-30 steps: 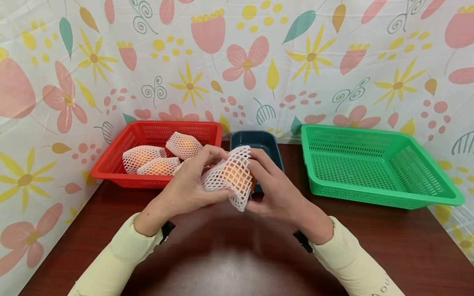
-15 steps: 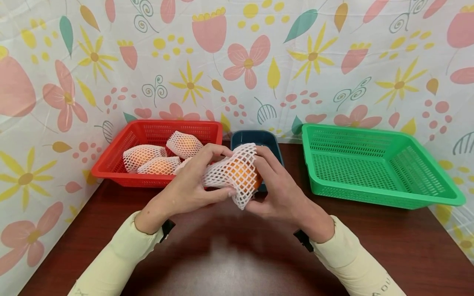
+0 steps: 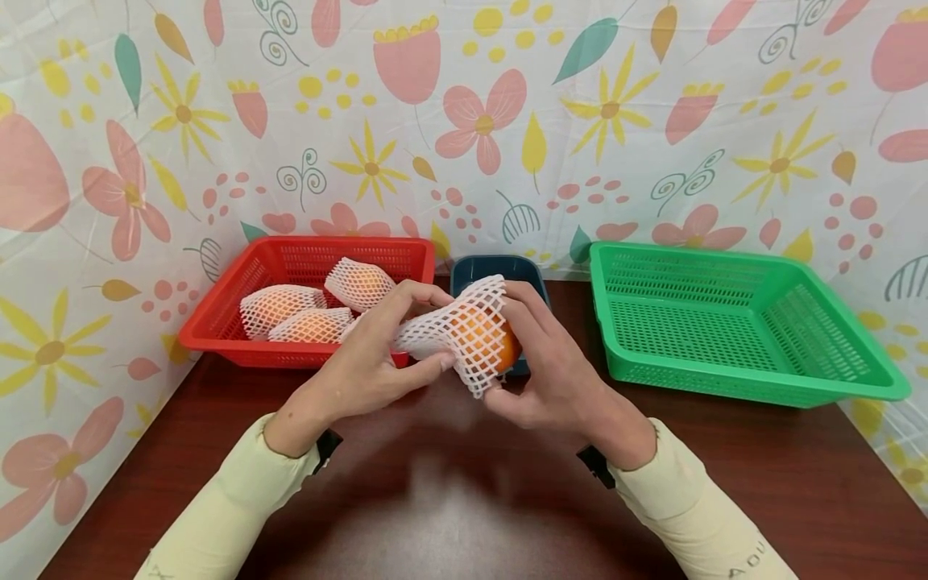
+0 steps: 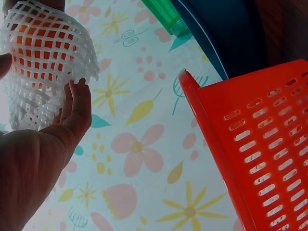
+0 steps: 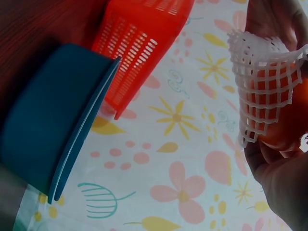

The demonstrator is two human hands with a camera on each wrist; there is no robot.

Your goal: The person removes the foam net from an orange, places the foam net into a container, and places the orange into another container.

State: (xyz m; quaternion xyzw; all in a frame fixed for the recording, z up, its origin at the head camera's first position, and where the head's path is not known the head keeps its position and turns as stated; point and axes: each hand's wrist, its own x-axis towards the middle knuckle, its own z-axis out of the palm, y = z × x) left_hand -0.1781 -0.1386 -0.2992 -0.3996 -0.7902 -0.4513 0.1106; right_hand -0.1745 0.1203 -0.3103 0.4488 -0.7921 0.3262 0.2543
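Observation:
An orange [image 3: 511, 348], partly covered by a white foam net sleeve [image 3: 433, 329], is held up between both hands over the table. My left hand [image 3: 366, 366] grips the narrow left end of the sleeve, its thumb along the near side. From the right, my right hand [image 3: 554, 370] holds the orange, fingers over the top and thumb underneath near the sleeve's edge. Bare peel shows on the orange's right side. In the right wrist view the foam net [image 5: 262, 91] covers one side of the fruit, and the orange [image 5: 288, 118] bulges out past its rim.
Several netted oranges [image 3: 281, 310] lie in a red basket [image 3: 239, 354] at the back left. Behind the hands stands a dark blue bin [image 3: 500, 266], partly hidden. A green basket [image 3: 725, 379] is at the right, with a flowered cloth [image 3: 486, 201] behind everything.
The sleeve has slid leftward off the orange, so more bare peel shows at the right. The right hand has shifted slightly right; the left hand stays almost in place.

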